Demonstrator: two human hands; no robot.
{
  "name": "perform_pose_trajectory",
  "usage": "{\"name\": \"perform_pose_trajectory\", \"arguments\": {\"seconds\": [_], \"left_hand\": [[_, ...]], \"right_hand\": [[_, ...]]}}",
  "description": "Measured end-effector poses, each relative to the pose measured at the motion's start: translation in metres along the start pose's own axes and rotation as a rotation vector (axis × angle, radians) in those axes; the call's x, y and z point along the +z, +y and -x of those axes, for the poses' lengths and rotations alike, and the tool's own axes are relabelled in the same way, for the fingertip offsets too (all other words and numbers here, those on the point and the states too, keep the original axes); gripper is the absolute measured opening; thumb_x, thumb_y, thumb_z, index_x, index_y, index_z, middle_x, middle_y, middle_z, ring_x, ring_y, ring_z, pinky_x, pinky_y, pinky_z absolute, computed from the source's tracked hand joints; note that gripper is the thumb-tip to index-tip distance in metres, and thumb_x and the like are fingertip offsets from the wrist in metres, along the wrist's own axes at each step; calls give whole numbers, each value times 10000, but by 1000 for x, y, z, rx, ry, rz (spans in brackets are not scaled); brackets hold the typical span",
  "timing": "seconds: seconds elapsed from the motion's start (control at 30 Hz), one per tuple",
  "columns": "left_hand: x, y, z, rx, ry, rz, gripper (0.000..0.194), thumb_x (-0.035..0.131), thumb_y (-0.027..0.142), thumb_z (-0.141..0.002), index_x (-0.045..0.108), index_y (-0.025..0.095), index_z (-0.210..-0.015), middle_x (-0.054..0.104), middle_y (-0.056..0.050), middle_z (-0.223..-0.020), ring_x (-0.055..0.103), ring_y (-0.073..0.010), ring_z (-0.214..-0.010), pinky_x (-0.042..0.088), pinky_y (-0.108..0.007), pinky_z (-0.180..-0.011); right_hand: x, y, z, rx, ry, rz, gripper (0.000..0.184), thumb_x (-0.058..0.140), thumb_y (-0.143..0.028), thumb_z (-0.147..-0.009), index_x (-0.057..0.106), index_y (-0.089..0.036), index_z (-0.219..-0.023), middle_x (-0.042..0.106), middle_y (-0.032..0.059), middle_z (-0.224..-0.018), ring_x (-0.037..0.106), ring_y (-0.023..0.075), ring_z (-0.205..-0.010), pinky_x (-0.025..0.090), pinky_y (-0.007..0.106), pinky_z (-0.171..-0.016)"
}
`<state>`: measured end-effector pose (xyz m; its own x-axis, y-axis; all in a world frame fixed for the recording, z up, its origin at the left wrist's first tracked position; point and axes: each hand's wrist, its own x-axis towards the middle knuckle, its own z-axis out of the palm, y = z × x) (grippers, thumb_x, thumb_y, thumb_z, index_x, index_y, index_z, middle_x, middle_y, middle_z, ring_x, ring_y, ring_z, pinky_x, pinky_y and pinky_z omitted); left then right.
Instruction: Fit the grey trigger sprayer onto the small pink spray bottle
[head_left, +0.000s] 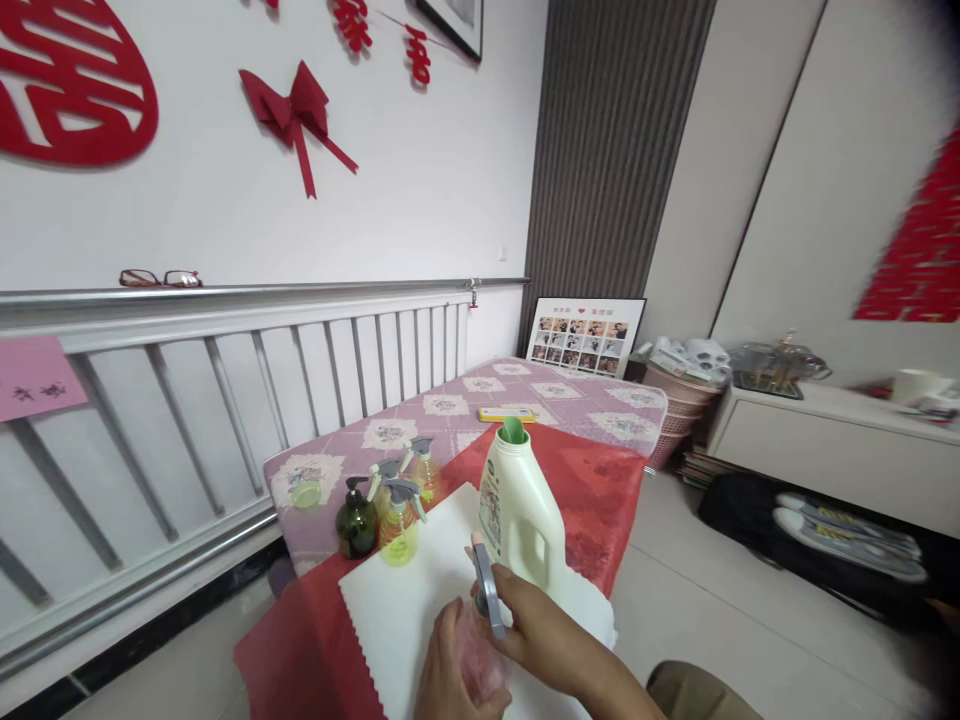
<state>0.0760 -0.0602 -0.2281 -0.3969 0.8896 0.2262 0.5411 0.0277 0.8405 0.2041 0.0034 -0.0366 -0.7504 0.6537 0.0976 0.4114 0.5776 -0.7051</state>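
A pink see-through spray bottle [480,655] with a grey trigger head stands between my hands, over a white scalloped mat. My left hand [444,665] is wrapped round the bottle's body. At its neck, my right hand [521,620] grips the grey spray head [489,590]. Just beyond is a large pale green jug [517,500] with a side handle; something green sits in its open mouth. To the left, several yellowish spray bottles [399,535] with grey triggers stand close together, beside a dark green pump bottle [357,520].
The white mat [390,620] lies on a red cloth [592,480] over a purple patterned tablecloth [517,385]. A pale green cap [306,494] lies at the left, and a yellow-edged box [507,414] behind the jug. A white radiator [360,360] runs along the wall.
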Motion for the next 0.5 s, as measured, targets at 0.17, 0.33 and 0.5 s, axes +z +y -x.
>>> {"name": "perform_pose_trajectory", "arguments": {"seconds": [0.17,0.33,0.5], "left_hand": [[4,-2,2,9,36,-11,983,654,168,-474,309,73,-1390,476,-224,-1456,456,-331,-1369,394,-405,-1152],[3,-2,3,85,87,-9,879,632,195,-565,293,69,-1366,488,-255,-1431,488,-322,-1348,419,-416,-1135],[-10,10,3,6,-9,65,919,696,207,-593,287,170,-1415,502,-188,-1453,491,-325,-1349,431,-415,-1122]], "right_hand": [[12,4,0,45,20,50,108,523,-185,-804,592,-202,-885,628,46,-929,606,187,-854,484,315,-806],[34,10,5,147,134,58,96,464,-158,-793,531,-203,-845,583,42,-883,593,188,-821,470,313,-757],[47,10,6,210,241,-3,18,455,-213,-814,466,-216,-800,581,47,-861,585,200,-832,466,335,-775]]}}
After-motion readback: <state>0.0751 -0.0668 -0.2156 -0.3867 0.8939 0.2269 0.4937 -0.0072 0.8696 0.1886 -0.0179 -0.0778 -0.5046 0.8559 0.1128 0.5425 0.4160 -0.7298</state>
